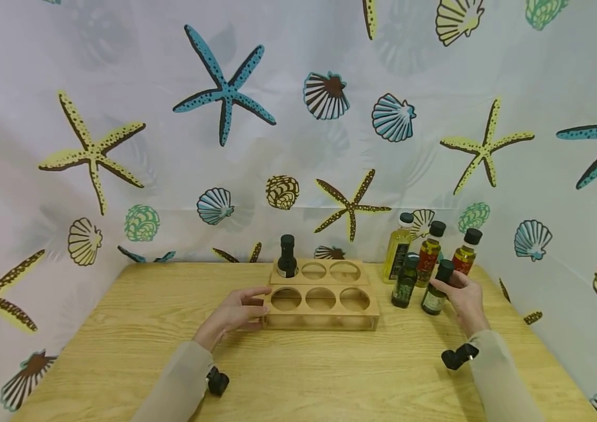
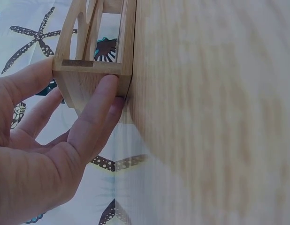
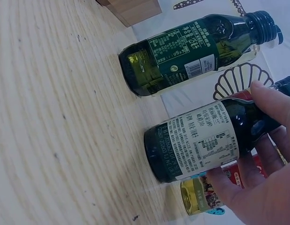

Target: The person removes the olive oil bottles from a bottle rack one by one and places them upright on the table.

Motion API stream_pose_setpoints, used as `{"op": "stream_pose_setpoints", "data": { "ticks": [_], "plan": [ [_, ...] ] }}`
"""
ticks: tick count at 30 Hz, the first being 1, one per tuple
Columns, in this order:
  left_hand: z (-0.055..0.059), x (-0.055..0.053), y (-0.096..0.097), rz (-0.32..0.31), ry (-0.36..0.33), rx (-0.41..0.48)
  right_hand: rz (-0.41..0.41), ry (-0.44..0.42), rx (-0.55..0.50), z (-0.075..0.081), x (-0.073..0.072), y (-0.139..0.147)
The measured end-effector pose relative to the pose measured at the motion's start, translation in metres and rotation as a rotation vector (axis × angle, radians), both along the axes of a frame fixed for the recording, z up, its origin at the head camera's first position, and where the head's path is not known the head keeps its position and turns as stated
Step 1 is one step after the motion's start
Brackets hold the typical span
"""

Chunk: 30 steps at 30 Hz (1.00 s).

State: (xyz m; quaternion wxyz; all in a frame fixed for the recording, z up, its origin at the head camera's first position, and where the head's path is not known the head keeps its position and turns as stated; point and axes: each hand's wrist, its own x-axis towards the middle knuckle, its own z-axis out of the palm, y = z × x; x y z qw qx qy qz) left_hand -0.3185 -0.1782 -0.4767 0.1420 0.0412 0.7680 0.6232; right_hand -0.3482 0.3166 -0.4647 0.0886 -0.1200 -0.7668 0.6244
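Note:
A two-tier wooden bottle rack [image 1: 321,322] with round holes stands at mid table. One dark bottle [image 1: 287,258] sits in its back left hole. My left hand [image 1: 235,312] rests against the rack's left end; in the left wrist view its spread fingertips touch the wooden end panel [image 2: 86,89]. With thumb and fingers, my right hand [image 1: 464,299] grips a small dark glass bottle [image 3: 201,145] with a white label around its upper part. This bottle leans slightly, its base right by the tabletop. Beside it stands a green glass bottle [image 3: 182,51] with a green label.
Behind the right hand stand a tall yellow oil bottle [image 1: 396,252] and two red-labelled oil bottles, one nearer [image 1: 428,255] and one farther right [image 1: 464,253]. A curtain [image 1: 288,146] with starfish and shells hangs along the wooden table's [image 1: 325,375] back edge.

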Motion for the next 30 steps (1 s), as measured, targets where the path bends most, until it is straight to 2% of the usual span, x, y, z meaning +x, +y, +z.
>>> {"op": "stream_pose_setpoints", "data": {
  "ticks": [16, 27, 30],
  "plan": [
    [0.001, 0.001, -0.002, -0.004, -0.005, 0.01, 0.002, 0.02, 0.031, 0.002, 0.002, -0.001],
    [0.001, 0.002, -0.002, 0.005, -0.009, 0.017, -0.115, 0.172, -0.05, 0.015, 0.013, 0.003],
    [0.0, 0.001, -0.002, 0.006, -0.006, 0.016, -0.125, 0.219, -0.108, 0.016, 0.016, 0.004]
  ]
}}
